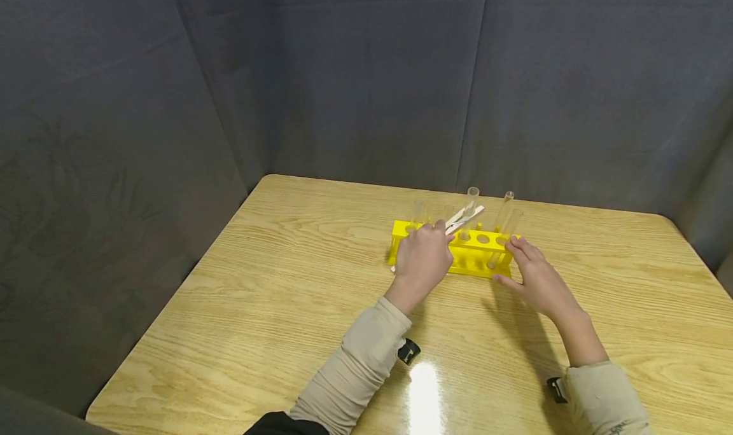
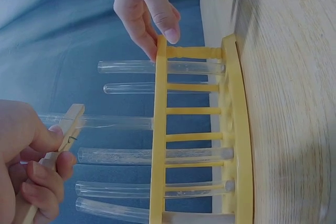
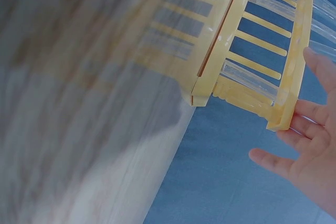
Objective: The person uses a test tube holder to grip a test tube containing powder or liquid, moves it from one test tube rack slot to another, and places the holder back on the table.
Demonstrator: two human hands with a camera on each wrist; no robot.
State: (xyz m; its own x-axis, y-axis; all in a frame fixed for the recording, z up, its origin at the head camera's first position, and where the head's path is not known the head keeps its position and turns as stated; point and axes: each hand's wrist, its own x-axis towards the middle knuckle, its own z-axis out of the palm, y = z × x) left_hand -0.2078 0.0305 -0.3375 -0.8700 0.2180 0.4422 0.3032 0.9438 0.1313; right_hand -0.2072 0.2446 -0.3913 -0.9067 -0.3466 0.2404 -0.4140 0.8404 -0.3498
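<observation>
My left hand (image 1: 422, 257) grips a wooden test tube clamp (image 2: 71, 124) over the yellow test tube rack (image 1: 473, 260). The clamp's jaws close around a clear test tube (image 2: 118, 123), whose lower end meets the rack's top plate in the left wrist view. Against the right end of the rack, my right hand (image 1: 538, 279) rests its fingers (image 3: 310, 111) on the top plate, with the thumb held apart. Another clear tube (image 1: 506, 209) leans in the rack close to the right hand.
Several more clear tubes (image 2: 194, 155) stand in the rack on the left hand's side. The rack sits on a wood-grain table (image 1: 275, 276) near its far edge. Behind and to the left hang dark grey curtains (image 1: 366, 91).
</observation>
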